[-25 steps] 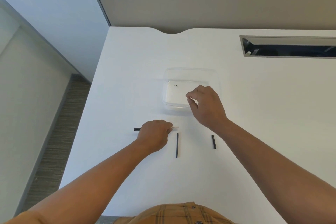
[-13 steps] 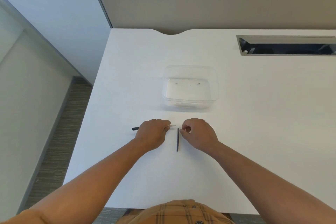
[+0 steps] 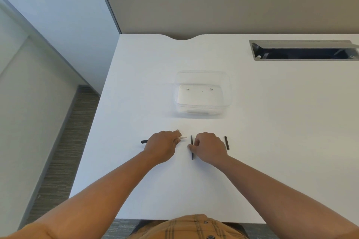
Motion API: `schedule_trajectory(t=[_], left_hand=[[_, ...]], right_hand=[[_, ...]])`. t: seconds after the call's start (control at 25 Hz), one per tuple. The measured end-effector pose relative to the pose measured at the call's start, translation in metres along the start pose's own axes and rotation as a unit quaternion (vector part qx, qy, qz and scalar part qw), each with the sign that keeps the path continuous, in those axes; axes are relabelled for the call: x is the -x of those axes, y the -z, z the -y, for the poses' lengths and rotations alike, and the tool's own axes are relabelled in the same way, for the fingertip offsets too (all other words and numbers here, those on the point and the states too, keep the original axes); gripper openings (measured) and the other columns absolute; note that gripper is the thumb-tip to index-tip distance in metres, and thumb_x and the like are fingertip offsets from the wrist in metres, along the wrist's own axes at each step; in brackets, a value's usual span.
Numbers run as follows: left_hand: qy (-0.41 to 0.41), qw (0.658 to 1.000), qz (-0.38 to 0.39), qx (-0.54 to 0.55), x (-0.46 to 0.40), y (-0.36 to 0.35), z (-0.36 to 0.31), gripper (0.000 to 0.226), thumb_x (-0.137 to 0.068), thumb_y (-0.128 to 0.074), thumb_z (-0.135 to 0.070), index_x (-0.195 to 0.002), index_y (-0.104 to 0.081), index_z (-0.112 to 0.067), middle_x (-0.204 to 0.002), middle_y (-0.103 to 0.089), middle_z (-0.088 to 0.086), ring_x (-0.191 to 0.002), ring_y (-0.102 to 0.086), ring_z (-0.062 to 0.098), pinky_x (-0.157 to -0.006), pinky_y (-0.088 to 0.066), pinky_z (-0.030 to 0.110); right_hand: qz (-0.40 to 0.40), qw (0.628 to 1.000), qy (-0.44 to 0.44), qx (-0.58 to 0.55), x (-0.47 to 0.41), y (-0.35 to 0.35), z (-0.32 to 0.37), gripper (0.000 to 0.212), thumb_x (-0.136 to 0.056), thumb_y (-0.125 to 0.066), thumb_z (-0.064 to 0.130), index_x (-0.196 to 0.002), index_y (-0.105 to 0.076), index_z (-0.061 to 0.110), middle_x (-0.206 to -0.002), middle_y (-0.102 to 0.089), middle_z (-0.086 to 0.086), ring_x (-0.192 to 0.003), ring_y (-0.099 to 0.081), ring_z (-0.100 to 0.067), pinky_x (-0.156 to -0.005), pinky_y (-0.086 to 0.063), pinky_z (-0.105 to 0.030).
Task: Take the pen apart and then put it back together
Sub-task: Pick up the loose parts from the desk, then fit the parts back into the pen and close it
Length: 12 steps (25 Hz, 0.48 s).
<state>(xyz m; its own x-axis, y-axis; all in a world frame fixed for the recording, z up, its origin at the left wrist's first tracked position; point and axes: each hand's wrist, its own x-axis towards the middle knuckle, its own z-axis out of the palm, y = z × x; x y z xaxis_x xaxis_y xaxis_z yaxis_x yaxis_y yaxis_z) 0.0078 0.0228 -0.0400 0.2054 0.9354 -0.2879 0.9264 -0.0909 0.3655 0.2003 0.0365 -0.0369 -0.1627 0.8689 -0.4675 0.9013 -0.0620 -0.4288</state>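
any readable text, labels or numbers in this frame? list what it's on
None readable.
Pale pen part in the left hand: a tiny dark mark, too small to read.
Clear container, black pen pieces by the right hand, table: no text visible.

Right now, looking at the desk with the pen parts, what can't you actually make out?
- Head view: the left hand covers the middle of the pen piece it holds; only a black end and a white tip show.
- The right hand hides its fingertip contact with the long black rod.
- Two specks in the clear container are too small to identify.
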Motion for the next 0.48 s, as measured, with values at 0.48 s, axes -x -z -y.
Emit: schedule_trajectory(t=[0.48], left_hand=[[0.027,0.991,-0.016,0.129,0.003,0.010,-0.007,0.019,-0.102,-0.050,-0.028,-0.100,-0.068,-0.023,-0.095,-0.070,-0.004,-0.089,-0.062,0.021,-0.079,-0.053,0.041]], right_hand=[[-0.064,0.979,0.003,-0.191,0.007,0.019,-0.013,0.016,-0.075,-0.071,0.029,-0.064,-0.066,0.020,-0.055,-0.063,0.011,-0.052,-0.054,-0.003,-0.050,-0.041,-0.024]])
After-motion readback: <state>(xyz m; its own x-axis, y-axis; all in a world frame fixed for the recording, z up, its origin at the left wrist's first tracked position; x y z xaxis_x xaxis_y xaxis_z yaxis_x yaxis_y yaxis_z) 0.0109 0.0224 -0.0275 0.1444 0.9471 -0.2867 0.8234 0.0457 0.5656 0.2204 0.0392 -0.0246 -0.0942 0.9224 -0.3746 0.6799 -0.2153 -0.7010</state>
